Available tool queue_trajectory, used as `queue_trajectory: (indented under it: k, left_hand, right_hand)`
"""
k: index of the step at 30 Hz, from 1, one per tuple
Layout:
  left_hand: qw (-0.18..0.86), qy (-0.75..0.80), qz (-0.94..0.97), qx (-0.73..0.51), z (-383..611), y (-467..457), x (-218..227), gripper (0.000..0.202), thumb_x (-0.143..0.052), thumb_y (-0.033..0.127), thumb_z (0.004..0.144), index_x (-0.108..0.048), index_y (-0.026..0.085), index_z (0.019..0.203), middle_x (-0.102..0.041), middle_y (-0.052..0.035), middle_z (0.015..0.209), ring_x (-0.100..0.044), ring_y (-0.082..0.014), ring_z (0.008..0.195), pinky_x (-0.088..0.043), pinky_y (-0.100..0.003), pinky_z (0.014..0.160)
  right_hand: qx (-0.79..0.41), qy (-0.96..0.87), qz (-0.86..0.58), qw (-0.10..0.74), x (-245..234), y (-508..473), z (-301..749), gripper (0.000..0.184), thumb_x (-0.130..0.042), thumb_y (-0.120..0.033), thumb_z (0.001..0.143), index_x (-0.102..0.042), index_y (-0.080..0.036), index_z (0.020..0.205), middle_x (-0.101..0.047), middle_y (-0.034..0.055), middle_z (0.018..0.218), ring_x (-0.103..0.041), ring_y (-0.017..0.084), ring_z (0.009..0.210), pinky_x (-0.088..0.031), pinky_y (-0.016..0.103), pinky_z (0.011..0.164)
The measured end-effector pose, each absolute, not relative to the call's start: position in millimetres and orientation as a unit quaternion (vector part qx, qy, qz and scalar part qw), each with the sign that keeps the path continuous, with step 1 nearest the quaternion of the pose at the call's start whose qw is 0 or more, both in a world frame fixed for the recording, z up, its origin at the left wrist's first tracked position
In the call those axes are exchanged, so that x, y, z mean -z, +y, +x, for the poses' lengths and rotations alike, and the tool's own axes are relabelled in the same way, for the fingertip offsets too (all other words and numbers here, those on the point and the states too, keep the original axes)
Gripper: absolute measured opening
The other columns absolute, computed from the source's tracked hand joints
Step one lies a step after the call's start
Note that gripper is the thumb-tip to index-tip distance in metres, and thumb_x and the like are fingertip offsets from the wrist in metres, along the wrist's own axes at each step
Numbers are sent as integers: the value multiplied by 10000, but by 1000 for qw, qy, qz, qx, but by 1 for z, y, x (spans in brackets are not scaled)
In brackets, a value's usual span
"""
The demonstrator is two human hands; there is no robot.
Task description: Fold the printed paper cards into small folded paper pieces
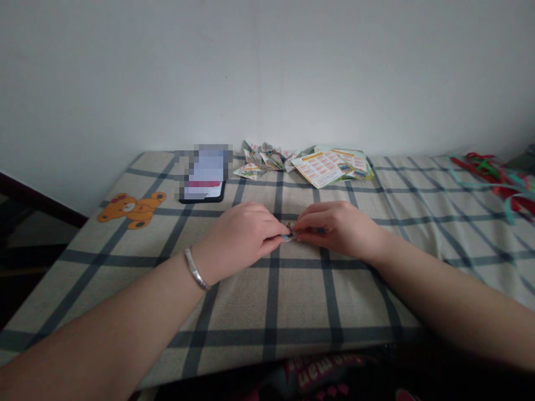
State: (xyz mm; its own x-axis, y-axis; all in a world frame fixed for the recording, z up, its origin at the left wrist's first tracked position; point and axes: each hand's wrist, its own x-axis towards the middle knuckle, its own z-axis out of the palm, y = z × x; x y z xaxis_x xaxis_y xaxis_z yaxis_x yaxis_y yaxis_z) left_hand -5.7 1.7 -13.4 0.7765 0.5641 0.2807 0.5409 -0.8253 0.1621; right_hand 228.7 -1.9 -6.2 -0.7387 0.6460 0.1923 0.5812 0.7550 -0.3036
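Note:
My left hand [240, 236] and my right hand [336, 228] meet at the middle of a table covered by a checked cloth [292, 301]. Both are closed, fingertips pinching a small folded piece of printed paper [290, 234] held just above the cloth. Most of the paper is hidden by my fingers. A silver bracelet [195, 270] circles my left wrist.
At the back edge lie a phone [204, 178], a heap of folded paper pieces [265, 160] and a stack of printed calendar cards [330, 166]. Red and green ribbons [497, 178] lie at the far right. A bear print [131, 209] marks the cloth at left.

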Motion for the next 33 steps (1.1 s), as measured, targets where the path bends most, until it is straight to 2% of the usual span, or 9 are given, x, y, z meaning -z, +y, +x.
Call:
queue_trajectory:
  k: [6,17,21,26,33]
  left_hand:
    - [55,283,946,-146,-6,3,12,186,-556,212,912,-739,225,943,-724,-15,881,-634,-178,870,-489,-323,804]
    - [33,299,941,-155,-2,-1,12,190,-545,258,930,-721,188,937,-705,-33,880,-612,-195,868,-480,-352,813]
    - [15,305,939,-159,1,-2,15,187,-543,253,928,-717,192,955,-689,-39,872,-600,-189,861,-475,-343,805]
    - [-10,325,929,-178,4,-4,17,165,-566,254,910,-717,200,948,-685,-30,819,-599,-201,823,-458,-387,826]
    - [43,345,914,-210,3,-1,22,125,-617,275,875,-717,220,927,-699,-20,843,-605,-197,833,-451,-379,823]
  right_hand:
    - [-34,-932,-344,106,6,-9,226,220,-511,-288,959,-713,-215,1003,-697,35,881,-617,147,771,-402,269,671]
    - [-31,-918,-377,120,8,-6,226,206,-563,-328,932,-733,-264,1029,-668,23,826,-588,155,765,-363,268,643]
    - [-76,-908,-388,142,10,-3,225,200,-582,-313,920,-749,-250,1010,-666,30,823,-589,157,780,-397,267,676]
    - [-134,-881,-425,158,12,4,224,179,-643,-282,873,-769,-243,994,-655,24,779,-576,133,702,-415,253,640]
    - [-169,-869,-433,168,13,9,223,191,-655,-263,853,-772,-221,998,-694,25,777,-586,127,686,-423,249,636]
